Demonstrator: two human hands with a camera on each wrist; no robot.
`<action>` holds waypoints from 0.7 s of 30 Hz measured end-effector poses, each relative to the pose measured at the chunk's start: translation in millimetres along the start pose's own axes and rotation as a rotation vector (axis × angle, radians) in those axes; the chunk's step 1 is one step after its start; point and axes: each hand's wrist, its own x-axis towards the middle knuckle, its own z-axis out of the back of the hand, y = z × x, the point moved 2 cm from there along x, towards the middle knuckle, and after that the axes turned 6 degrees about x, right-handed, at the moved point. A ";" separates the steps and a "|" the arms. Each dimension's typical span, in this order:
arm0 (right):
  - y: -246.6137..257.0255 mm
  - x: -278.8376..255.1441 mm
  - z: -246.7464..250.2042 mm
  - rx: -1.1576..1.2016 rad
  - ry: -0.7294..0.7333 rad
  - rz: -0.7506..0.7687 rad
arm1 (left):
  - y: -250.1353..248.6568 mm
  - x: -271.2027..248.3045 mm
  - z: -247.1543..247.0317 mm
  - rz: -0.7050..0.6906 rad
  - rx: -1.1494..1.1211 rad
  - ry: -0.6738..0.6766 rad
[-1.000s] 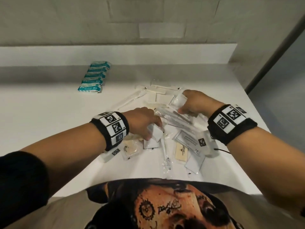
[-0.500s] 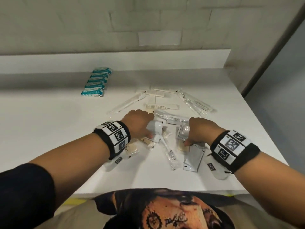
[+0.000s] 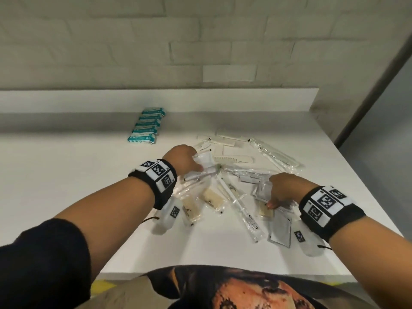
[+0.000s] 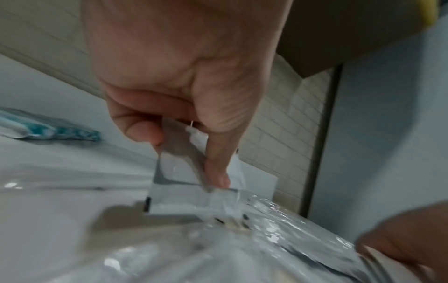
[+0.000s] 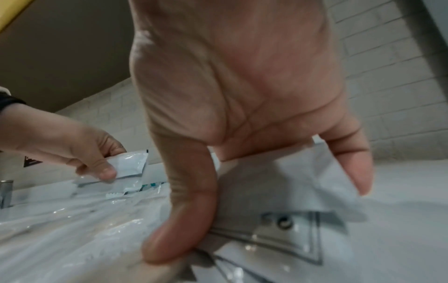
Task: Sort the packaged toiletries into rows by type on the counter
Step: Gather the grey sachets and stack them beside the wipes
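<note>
Right hand (image 3: 284,189): thumb and fingers pinch flat white sachet (image 5: 286,193) atop loose packet pile (image 3: 223,197), near worktop (image 3: 66,175) edge. Left hand (image 3: 181,159): fingers pinch small white packet (image 3: 204,160) above pile. Combs (image 3: 234,159) beyond. Teal packs (image 3: 147,128): row, far left.

teal-and-white packets (image 3: 146,128) – white counter (image 3: 66,179) – beige soaps (image 3: 213,196) – black-white checker wristbands (image 3: 158,175)

I cannot read any text; the print on the teal packets (image 3: 145,128) and clear sachets (image 3: 279,228) is too blurred.
</note>
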 end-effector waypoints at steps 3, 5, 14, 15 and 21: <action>4.4 -5.3 2.9 -0.064 -0.006 0.051 | 30.4 16.5 9.8 0.102 -0.108 -0.070; 10.0 -9.8 5.6 -0.087 -0.062 0.096 | 44.9 26.1 8.9 0.124 -0.116 -0.034; 68.0 -14.1 68.2 0.761 -0.407 0.186 | 17.7 33.8 -3.0 -0.054 -0.561 0.093; 76.3 -12.4 70.1 0.955 -0.421 0.219 | 15.9 31.1 -2.4 -0.049 -0.723 0.101; 136.0 -11.0 79.1 1.608 -0.338 0.400 | 21.2 9.2 18.1 -0.088 -1.610 0.391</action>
